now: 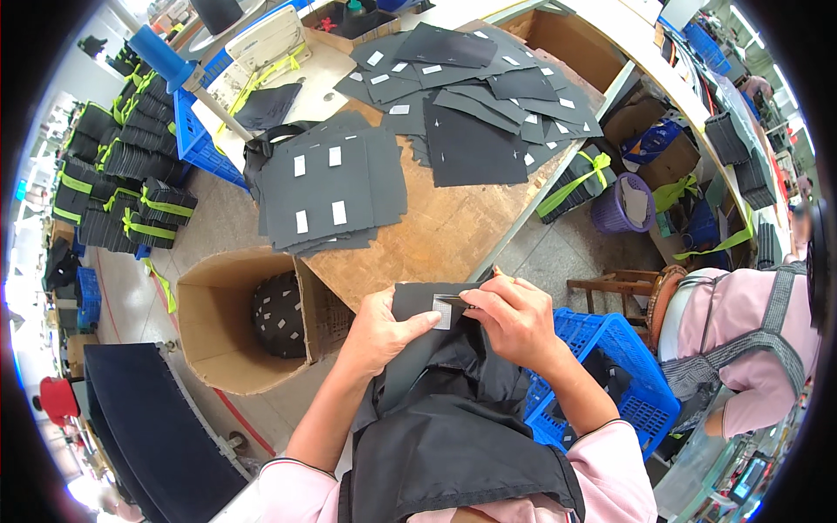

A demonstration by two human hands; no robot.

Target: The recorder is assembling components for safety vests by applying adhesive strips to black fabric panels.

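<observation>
Over my lap, a dark grey fabric panel (417, 301) with a white rectangular patch (443, 312) is held up in front of the table edge. My left hand (381, 336) grips the panel's left side, its thumb pressed flat beside the patch. In the pinched fingers of my right hand (514, 321) is a thin pointed tool (453, 299), its tip at the patch's upper part. The tool's exact kind is hard to make out, as the fingers cover most of it.
On the wooden table (445, 218) lie a stack of grey panels (327, 187) and a loose pile of patched panels (471, 87). A cardboard box (235, 322) stands left, a blue crate (641, 366) right. Another person (741, 331) sits at the far right.
</observation>
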